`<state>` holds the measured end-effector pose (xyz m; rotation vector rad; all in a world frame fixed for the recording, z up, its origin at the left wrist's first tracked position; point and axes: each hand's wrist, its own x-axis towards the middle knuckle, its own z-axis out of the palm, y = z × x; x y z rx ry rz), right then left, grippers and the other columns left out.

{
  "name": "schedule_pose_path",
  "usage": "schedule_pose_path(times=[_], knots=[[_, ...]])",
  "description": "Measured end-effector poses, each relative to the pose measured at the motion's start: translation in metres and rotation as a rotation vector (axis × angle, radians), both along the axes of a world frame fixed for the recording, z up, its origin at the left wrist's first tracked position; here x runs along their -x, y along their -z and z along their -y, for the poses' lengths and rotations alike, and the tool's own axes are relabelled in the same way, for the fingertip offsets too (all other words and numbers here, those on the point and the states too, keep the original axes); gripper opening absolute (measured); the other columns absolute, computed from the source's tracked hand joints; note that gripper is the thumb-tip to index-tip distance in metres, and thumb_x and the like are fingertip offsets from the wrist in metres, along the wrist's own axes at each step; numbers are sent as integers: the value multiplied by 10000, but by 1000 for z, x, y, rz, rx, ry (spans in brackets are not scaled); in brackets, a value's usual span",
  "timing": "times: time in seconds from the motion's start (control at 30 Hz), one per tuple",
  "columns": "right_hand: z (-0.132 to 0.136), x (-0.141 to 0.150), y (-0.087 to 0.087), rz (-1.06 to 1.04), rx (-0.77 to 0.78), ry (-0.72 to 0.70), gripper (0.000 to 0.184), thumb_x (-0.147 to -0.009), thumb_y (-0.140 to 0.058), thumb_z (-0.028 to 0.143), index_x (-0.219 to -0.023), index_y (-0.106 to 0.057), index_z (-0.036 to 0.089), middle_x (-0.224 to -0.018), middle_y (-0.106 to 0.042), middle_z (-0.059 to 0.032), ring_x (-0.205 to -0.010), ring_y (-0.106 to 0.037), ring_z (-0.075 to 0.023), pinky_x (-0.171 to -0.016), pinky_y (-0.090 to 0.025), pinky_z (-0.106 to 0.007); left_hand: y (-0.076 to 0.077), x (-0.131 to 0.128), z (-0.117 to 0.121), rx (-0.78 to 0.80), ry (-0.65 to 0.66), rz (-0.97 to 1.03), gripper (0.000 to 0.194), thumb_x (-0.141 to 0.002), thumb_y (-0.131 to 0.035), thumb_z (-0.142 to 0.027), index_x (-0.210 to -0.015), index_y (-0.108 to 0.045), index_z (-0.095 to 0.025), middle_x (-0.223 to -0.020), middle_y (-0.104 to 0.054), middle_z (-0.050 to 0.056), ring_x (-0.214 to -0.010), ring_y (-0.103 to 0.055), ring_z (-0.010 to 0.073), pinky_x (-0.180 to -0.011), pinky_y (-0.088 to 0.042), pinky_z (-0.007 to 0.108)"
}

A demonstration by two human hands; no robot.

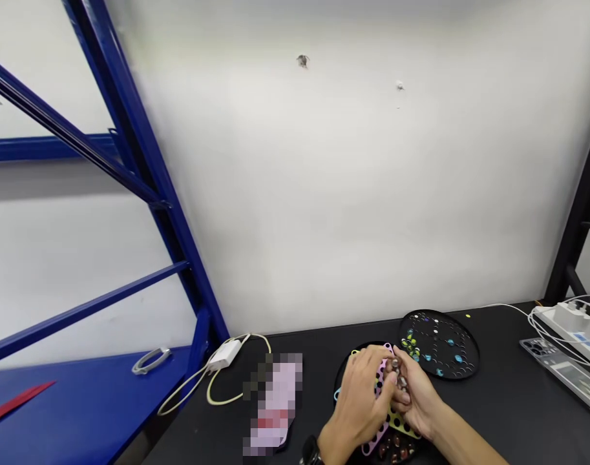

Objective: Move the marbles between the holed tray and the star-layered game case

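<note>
My right hand (423, 394) is cupped, its fingers curled around several glass marbles (400, 381) that show between fingers and thumb. My left hand (357, 394) reaches in from the left with its fingers stretched out and its thumb apart, close against the right hand. Between and below the hands are a pink perforated board (369, 447) and a yellow-green perforated board (402, 426), resting over a round black tray (343, 371). Reddish-brown marbles (396, 449) lie in the tray near the front. The hands cover much of the boards.
Behind to the right, another round black tray (477, 358) holds green, blue and white marbles. A phone (559, 368) and a power strip (573, 323) with cables lie at the right. To the left are a white charger (225, 355) with its cable and a pixelated pinkish item (278, 394).
</note>
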<state>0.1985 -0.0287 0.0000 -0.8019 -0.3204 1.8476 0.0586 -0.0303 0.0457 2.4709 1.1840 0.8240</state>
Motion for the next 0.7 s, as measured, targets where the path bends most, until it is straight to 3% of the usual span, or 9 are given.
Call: schedule_pose_path(times=[0.07,0.17,0.37,0.7], knots=[[-3,-11,0,6,-44,64,359,-866,-623,450,-668,-474,190,-472,-448,86,-310,-219,-3,-332,-100,-141,1,16,-10,-7,-111,-55,254,-987,-348,-262,-1081,-585,-268,-1127,-649,20,-1041,-586,196,-906,-413,324],[-6,-23,1,5,-37,121,316,-851,-639,404,-683,-484,186,-520,-486,74,-326,-250,1,-338,-116,-138,8,42,-27,87,-259,-310,248,-964,-376,-212,-1017,-612,-264,-1048,-651,12,-987,-618,192,-835,-427,307],[-6,-25,6,-3,-40,64,325,-840,-639,438,-686,-521,178,-522,-498,65,-326,-237,3,-343,-95,-146,22,55,-37,119,-235,-516,232,-968,-411,-248,-936,-640,-241,-986,-645,21,-896,-652,189,-753,-429,283],[-1,-22,7,53,-92,-13,358,-818,-671,495,-711,-541,179,-539,-507,66,-336,-248,2,-355,-78,-158,26,60,-44,81,-194,-466,379,-988,-418,-343,-717,-645,-207,-850,-648,29,-809,-636,190,-688,-382,278]])
